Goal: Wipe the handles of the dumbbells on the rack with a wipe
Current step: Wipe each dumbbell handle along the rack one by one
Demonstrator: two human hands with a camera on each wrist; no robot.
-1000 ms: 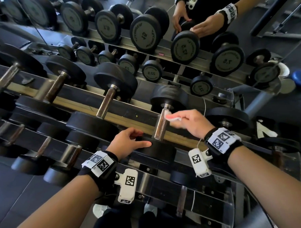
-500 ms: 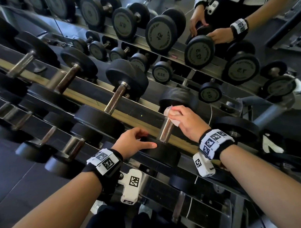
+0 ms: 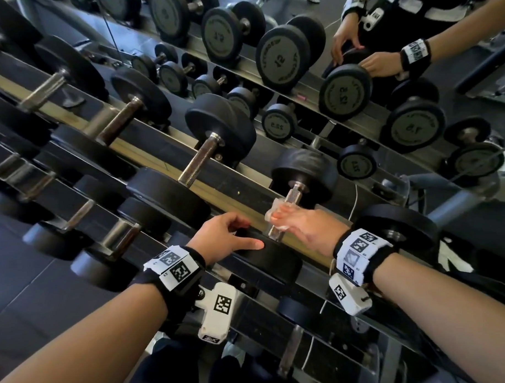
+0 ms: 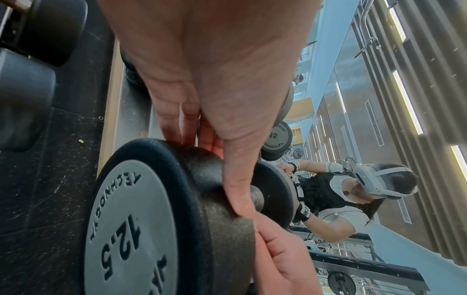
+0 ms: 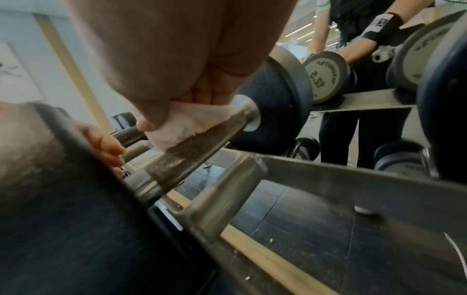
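Observation:
A 12.5 dumbbell lies across the top tier of the rack [image 3: 188, 176], its knurled steel handle [image 3: 291, 196] [image 5: 199, 143] running between two black heads. My right hand [image 3: 301, 221] [image 5: 177, 83] grips the middle of that handle through a white wipe [image 3: 272, 213] [image 5: 177, 127] wrapped round it. My left hand [image 3: 224, 238] [image 4: 202, 79] holds the near head [image 3: 271, 259] [image 4: 141, 219], thumb and fingers curled over its rim. The far head [image 3: 305, 172] stays on the back rail.
More dumbbells [image 3: 212, 144] fill the rack to the left and on the lower tiers [image 3: 121, 233]. A wall mirror behind the rack reflects the dumbbells [image 3: 281, 58] and the person's hands [image 3: 352, 50]. Dark floor lies below left.
My right hand with the wipe has slid down the handle from its far end toward the middle and wrapped round it. The left hand stays on the near head.

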